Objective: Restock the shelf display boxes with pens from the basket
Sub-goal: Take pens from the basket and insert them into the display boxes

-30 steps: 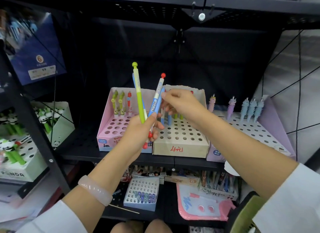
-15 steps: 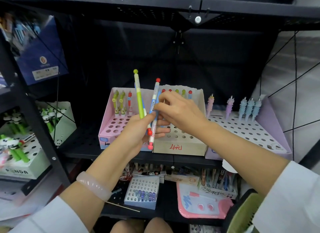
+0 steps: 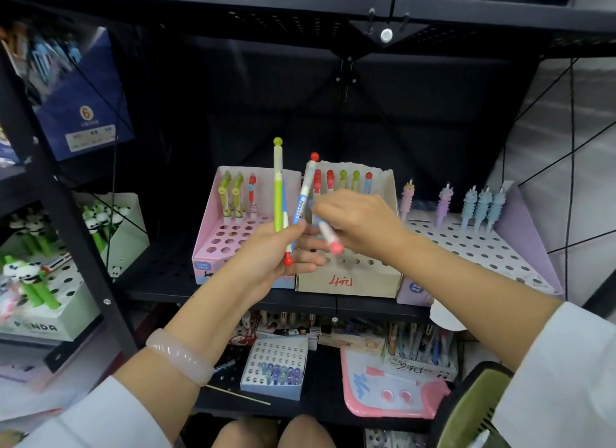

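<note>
Left hand (image 3: 273,251) gripping a fan of slim plastic pens (image 3: 293,207), ball-capped ends standing above the fist, in front of the beige cardboard box (image 3: 350,281). Right hand (image 3: 360,224) pinching one blurred red-capped pen (image 3: 328,237), slanting down over the box's perforated top.

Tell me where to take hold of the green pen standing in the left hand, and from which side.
Pinch the green pen on its bare upper barrel, below the ball cap, coming from the left. It stands near upright above the left hand, whose fingers cover its lower end, and the blue pen crowds its right.
</note>
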`<move>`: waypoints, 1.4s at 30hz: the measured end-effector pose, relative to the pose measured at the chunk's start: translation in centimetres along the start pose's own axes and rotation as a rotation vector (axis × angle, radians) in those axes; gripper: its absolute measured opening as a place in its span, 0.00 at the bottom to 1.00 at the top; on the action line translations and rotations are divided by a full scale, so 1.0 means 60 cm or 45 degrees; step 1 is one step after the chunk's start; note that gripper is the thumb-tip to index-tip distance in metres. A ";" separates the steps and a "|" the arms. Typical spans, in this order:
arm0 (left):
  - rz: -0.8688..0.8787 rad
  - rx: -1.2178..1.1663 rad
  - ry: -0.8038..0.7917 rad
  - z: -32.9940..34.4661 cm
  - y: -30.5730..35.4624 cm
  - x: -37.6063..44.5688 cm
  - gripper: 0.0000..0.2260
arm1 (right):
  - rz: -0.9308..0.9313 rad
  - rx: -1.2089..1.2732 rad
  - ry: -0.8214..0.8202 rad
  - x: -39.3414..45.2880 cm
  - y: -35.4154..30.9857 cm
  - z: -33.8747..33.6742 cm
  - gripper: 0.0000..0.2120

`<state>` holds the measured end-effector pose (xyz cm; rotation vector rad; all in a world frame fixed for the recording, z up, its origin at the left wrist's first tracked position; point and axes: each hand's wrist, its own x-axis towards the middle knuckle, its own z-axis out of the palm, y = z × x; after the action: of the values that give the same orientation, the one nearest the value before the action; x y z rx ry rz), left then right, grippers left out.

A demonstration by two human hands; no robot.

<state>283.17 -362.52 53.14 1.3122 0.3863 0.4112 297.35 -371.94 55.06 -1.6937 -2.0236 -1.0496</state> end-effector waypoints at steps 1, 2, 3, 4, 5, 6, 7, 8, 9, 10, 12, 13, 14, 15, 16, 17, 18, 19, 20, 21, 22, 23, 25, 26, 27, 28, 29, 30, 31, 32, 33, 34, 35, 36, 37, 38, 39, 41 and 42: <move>0.029 0.032 0.041 -0.003 -0.001 0.003 0.10 | 0.200 0.112 0.023 -0.001 -0.002 0.001 0.03; 0.062 0.067 0.086 -0.007 -0.003 0.005 0.10 | 0.437 0.280 0.048 -0.001 -0.002 0.001 0.03; 0.092 0.093 0.127 -0.011 -0.005 0.008 0.10 | 0.683 0.482 0.059 0.000 -0.001 0.002 0.02; 0.116 0.107 0.161 -0.016 -0.007 0.009 0.10 | 0.901 0.691 0.068 0.002 -0.001 0.003 0.02; 0.134 0.112 0.183 -0.021 -0.009 0.010 0.10 | 1.051 0.840 0.110 0.004 -0.001 0.002 0.04; 0.148 0.112 0.198 -0.024 -0.012 0.011 0.10 | 1.145 0.936 0.178 0.006 0.001 0.003 0.06; 0.158 0.107 0.207 -0.027 -0.014 0.011 0.10 | 1.199 1.000 0.235 0.008 0.005 0.002 0.08; 0.163 0.099 0.214 -0.029 -0.016 0.012 0.10 | 1.234 1.045 0.264 0.009 0.010 0.002 0.09; 0.163 0.093 0.220 -0.031 -0.018 0.011 0.09 | 1.264 1.070 0.262 0.007 0.014 0.003 0.09; 0.160 0.093 0.228 -0.033 -0.020 0.012 0.09 | 1.298 1.083 0.233 0.004 0.019 0.005 0.09; 0.156 0.102 0.242 -0.035 -0.022 0.013 0.09 | 1.348 1.023 0.083 -0.006 0.028 0.014 0.07; 0.159 0.107 0.242 -0.035 -0.023 0.014 0.09 | 1.339 0.961 -0.010 -0.012 0.030 0.019 0.06; 0.163 0.112 0.238 -0.035 -0.024 0.015 0.09 | 1.313 0.900 -0.079 -0.018 0.031 0.026 0.05; 0.166 0.120 0.232 -0.034 -0.025 0.015 0.09 | 1.279 0.844 -0.114 -0.023 0.029 0.033 0.04; 0.169 0.129 0.226 -0.033 -0.026 0.016 0.08 | 1.250 0.792 -0.120 -0.025 0.028 0.040 0.04; 0.171 0.140 0.218 -0.033 -0.027 0.016 0.08 | 1.228 0.755 -0.112 -0.026 0.026 0.045 0.04; 0.174 0.153 0.209 -0.033 -0.028 0.016 0.08 | 1.212 0.737 -0.105 -0.025 0.024 0.050 0.04; 0.177 0.165 0.200 -0.033 -0.029 0.016 0.08 | 1.198 0.727 -0.108 -0.023 0.023 0.054 0.03; 0.179 0.175 0.193 -0.034 -0.030 0.016 0.08 | 1.185 0.719 -0.123 -0.022 0.022 0.059 0.03; 0.180 0.180 0.189 -0.035 -0.031 0.016 0.08 | 1.172 0.703 -0.143 -0.021 0.022 0.062 0.03; 0.180 0.184 0.189 -0.035 -0.031 0.016 0.08 | 1.163 0.683 -0.164 -0.019 0.021 0.065 0.03; 0.180 0.190 0.194 -0.036 -0.031 0.017 0.08 | 1.154 0.660 -0.182 -0.017 0.021 0.066 0.03; 0.183 0.200 0.201 -0.038 -0.031 0.017 0.09 | 1.132 0.608 -0.213 -0.012 0.020 0.066 0.03; 0.187 0.202 0.199 -0.038 -0.031 0.018 0.09 | 1.118 0.576 -0.226 -0.010 0.020 0.065 0.04; 0.194 0.203 0.194 -0.038 -0.031 0.018 0.09 | 1.106 0.546 -0.239 -0.009 0.020 0.065 0.04; 0.204 0.203 0.189 -0.038 -0.031 0.017 0.09 | 1.100 0.529 -0.258 -0.009 0.020 0.065 0.04; 0.213 0.203 0.184 -0.037 -0.031 0.017 0.10 | 1.102 0.530 -0.291 -0.010 0.017 0.066 0.04; 0.219 0.204 0.180 -0.037 -0.032 0.017 0.11 | 1.105 0.536 -0.345 -0.012 0.014 0.068 0.04; 0.224 0.208 0.173 -0.036 -0.032 0.016 0.11 | 1.100 0.526 -0.417 -0.016 0.010 0.072 0.03; 0.227 0.209 0.164 -0.035 -0.031 0.016 0.10 | 1.087 0.489 -0.489 -0.019 0.006 0.076 0.03; 0.230 0.205 0.154 -0.034 -0.031 0.015 0.09 | 1.077 0.442 -0.546 -0.023 0.004 0.080 0.04; 0.232 0.199 0.146 -0.034 -0.031 0.015 0.07 | 1.082 0.412 -0.579 -0.025 0.003 0.082 0.05; 0.233 0.196 0.142 -0.034 -0.031 0.014 0.06 | 1.114 0.407 -0.594 -0.026 0.003 0.081 0.06; 0.236 0.193 0.141 -0.035 -0.031 0.013 0.04 | 1.167 0.421 -0.581 -0.026 0.003 0.076 0.07; 0.240 0.189 0.141 -0.035 -0.030 0.012 0.04 | 1.214 0.431 -0.518 -0.025 0.004 0.070 0.08; 0.247 0.181 0.143 -0.036 -0.030 0.012 0.05 | 1.220 0.404 -0.393 -0.024 0.003 0.063 0.08; 0.256 0.168 0.148 -0.035 -0.030 0.012 0.05 | 1.156 0.338 -0.230 -0.022 0.001 0.054 0.08; 0.271 0.143 0.163 -0.033 -0.029 0.014 0.05 | 0.940 0.280 0.026 -0.010 -0.009 0.036 0.07; 0.278 0.140 0.168 -0.031 -0.029 0.015 0.05 | 0.898 0.371 0.089 -0.002 -0.016 0.029 0.06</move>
<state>283.17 -360.88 51.04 1.4441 0.3816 0.6701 296.85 -370.89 53.46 -1.9357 -1.2740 -0.5312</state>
